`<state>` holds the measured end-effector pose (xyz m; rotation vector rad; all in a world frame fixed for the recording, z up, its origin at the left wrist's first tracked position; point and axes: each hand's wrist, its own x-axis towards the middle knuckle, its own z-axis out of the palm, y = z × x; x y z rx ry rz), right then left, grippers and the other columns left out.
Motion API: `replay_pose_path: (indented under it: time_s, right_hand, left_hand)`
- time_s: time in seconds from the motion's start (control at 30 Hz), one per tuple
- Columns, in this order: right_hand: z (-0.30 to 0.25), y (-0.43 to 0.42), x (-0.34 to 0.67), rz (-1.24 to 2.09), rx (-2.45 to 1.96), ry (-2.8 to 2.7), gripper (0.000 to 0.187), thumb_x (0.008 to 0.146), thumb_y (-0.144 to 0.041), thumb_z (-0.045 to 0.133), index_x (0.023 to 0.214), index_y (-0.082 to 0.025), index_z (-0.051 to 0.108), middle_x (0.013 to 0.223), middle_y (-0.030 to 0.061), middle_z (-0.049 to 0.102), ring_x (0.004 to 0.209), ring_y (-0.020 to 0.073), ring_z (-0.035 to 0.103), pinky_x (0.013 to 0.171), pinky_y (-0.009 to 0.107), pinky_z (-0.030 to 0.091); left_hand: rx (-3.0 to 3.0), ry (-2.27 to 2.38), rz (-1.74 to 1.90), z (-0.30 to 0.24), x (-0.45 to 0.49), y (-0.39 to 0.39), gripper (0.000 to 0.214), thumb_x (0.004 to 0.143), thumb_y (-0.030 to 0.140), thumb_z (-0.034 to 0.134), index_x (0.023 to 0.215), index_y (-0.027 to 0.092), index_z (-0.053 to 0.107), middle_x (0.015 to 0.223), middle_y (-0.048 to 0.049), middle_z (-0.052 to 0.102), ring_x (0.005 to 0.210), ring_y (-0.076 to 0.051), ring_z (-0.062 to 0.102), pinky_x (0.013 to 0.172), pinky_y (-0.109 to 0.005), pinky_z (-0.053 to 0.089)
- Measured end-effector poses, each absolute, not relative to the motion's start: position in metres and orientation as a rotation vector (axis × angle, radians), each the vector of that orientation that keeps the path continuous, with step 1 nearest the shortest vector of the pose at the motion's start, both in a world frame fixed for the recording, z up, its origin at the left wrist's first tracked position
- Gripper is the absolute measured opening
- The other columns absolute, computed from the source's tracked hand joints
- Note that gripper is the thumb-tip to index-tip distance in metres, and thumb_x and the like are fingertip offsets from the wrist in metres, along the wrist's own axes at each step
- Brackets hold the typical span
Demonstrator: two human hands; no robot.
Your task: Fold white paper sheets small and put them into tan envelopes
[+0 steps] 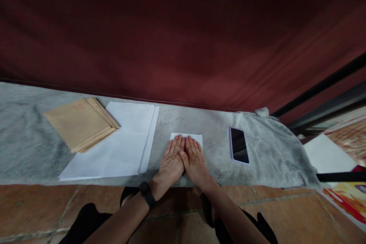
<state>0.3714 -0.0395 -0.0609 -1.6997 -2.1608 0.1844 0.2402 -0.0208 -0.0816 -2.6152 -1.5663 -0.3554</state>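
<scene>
Left hand (173, 156) and right hand (195, 162) lie together, flat atop a small rectangular white paper (199, 138), apparently pressing; moving on calls for lifting off.

The left hand (172, 159) and right hand (195, 162) hide most of the small white paper (199, 137) beneath them, so whether it is folded cannot be told. Left of the hands, brown envelopes (81, 124) cover part of the larger white sheets (128, 137), and the grey cloth (17, 137) runs out of view; far to their right, a red-and-yellow printed item (347, 198) is cut off by the edge, its print blurred.
</scene>
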Motion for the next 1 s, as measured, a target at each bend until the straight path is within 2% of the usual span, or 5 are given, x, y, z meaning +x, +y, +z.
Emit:
replay_pose_path:
  time_s: [0.13, 0.33, 0.6, 0.9, 1.0]
  right_hand:
    - [-0.065, -0.041, 0.377, 0.094, -1.729, -2.184, 0.059, 0.108, -0.041, 0.025, 0.155, -0.006, 0.036, 0.162, 0.0158, 0.033, 0.152, 0.0247, 0.028, 0.125, 0.046, 0.027]
    - [-0.071, -0.041, 0.384, -0.068, -1.765, -2.175, 0.062, 0.107, -0.044, 0.032, 0.155, -0.004, 0.034, 0.16, 0.0188, 0.037, 0.151, 0.0271, 0.03, 0.122, 0.047, 0.029]
    - [-0.071, -0.042, 0.398, -0.141, -1.79, -2.181, 0.066, 0.106, -0.046, 0.032, 0.156, -0.003, 0.03, 0.16, 0.0201, 0.036, 0.149, 0.0294, 0.033, 0.121, 0.048, 0.029]
    - [-0.074, -0.046, 0.409, -0.138, -1.879, -2.123, 0.068, 0.106, -0.047, 0.032, 0.157, -0.002, 0.029, 0.16, 0.0227, 0.034, 0.15, 0.031, 0.032, 0.121, 0.05, 0.027]
    - [-0.074, -0.049, 0.414, -0.131, -1.869, -2.077, 0.07, 0.106, -0.048, 0.033, 0.158, -0.003, 0.024, 0.161, 0.0233, 0.033, 0.15, 0.0319, 0.031, 0.121, 0.052, 0.028]
  left_hand:
    - [-2.583, -1.616, -0.364, -0.075, 0.236, -0.021, 0.06, 0.096, 0.015, 0.03, 0.154, 0.0, 0.033, 0.161, -0.0202, 0.035, 0.153, -0.028, 0.026, 0.124, -0.047, 0.026]
    - [-2.568, -1.663, -0.43, -0.068, 0.226, -0.018, 0.059, 0.098, 0.025, 0.031, 0.151, -0.002, 0.037, 0.16, -0.0217, 0.036, 0.151, -0.028, 0.029, 0.123, -0.046, 0.03]
    - [-2.529, -1.695, -0.467, -0.069, 0.221, -0.018, 0.061, 0.102, 0.033, 0.029, 0.151, -0.001, 0.038, 0.16, -0.0209, 0.035, 0.151, -0.029, 0.031, 0.122, -0.048, 0.03]
    - [-2.498, -1.725, -0.474, -0.07, 0.213, -0.019, 0.06, 0.102, 0.033, 0.03, 0.152, 0.0, 0.036, 0.16, -0.0213, 0.035, 0.151, -0.028, 0.03, 0.122, -0.047, 0.03]
    - [-2.496, -1.734, -0.494, -0.068, 0.211, -0.018, 0.06, 0.102, 0.033, 0.031, 0.152, -0.001, 0.036, 0.159, -0.0222, 0.036, 0.151, -0.029, 0.031, 0.122, -0.047, 0.031]
